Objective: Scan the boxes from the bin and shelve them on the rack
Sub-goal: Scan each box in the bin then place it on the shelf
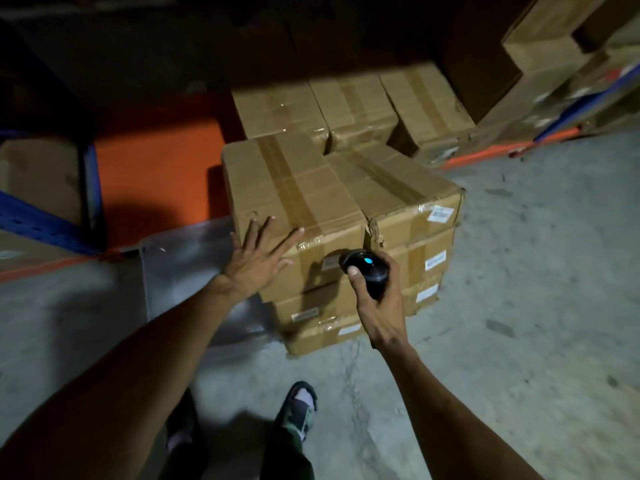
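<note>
1. We stand over a stack of boxes [339,216] on the concrete floor [519,306], two columns side by side and about three layers deep. More boxes sit on the low orange rack [156,168] behind the stack.
2. Our left hand [258,259] is spread wide, fingers splayed, palm at the near left corner of the top left box [291,188]. We judge it is steadying that box; whether the palm presses or only brushes we cannot tell.
3. Our right hand [375,292] is wrapped around a black scanner [367,268], thumb on its back near the blue light. Its nose points at the label [330,263] on the front face of the same box, very close.
4. The step in hand looks like the scan itself. To do it well, we keep the scanner square to the label and hold the wrist quiet until it reads.
5. The label is partly in the scanner's own shadow, so we may need to back off slightly for the beam to cover the whole code.
6. The right column carries paler labels [441,212] that are easier to see; we scan one box at a time so none is missed or doubled.
7. Lifting needs both hands, so we would stow the scanner first.
</note>
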Demonstrator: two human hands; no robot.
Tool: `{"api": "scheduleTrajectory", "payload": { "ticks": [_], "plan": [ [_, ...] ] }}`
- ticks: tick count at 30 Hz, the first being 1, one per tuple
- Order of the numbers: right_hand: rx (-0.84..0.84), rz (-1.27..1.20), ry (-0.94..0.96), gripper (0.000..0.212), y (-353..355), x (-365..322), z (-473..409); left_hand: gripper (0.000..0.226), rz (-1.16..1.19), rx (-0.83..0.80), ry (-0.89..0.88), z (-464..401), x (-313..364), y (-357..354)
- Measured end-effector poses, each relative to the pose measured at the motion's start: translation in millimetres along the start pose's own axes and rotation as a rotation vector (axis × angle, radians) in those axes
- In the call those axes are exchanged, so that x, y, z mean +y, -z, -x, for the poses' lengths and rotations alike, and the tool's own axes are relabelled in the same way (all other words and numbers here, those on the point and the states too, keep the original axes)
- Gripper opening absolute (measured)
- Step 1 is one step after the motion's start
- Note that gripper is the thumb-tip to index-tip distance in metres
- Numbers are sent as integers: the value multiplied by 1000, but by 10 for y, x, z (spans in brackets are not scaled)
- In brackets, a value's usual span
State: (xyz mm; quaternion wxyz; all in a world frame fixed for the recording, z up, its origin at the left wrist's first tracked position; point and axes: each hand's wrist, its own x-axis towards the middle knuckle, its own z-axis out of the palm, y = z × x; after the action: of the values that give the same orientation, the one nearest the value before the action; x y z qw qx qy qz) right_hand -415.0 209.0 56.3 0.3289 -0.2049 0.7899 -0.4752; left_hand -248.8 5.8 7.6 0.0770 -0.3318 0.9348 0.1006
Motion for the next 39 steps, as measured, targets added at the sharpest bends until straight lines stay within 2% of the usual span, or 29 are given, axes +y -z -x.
{"api": "scheduleTrajectory", "payload": {
  "ticks": [7,11,21,24,27,32,36,39],
  "plan": [
    [-45,80,-13,59,-46,224,138,64,-27,26,-15,-23,-51,-51],
    [-89,127,25,56,-62,224,242,64,-123,71,-126,-78,-102,-81],
    [-20,74,48,56,-74,244,238,65,129,-93,15,-29,-85,-14],
    [-20,63,45,60,-84,225,272,77,225,-144,70,-49,-85,25],
    [-22,65,44,63,-99,233,278,95,269,-101,139,-42,-35,56],
    [-5,35,25,71,-128,301,214,85,340,3,164,-22,-12,49],
    [32,39,-1,80,-151,304,158,76,393,96,86,144,-304,89],
    [62,77,-71,78,-179,314,67,48,180,177,-246,371,-803,89]
  ]
}}
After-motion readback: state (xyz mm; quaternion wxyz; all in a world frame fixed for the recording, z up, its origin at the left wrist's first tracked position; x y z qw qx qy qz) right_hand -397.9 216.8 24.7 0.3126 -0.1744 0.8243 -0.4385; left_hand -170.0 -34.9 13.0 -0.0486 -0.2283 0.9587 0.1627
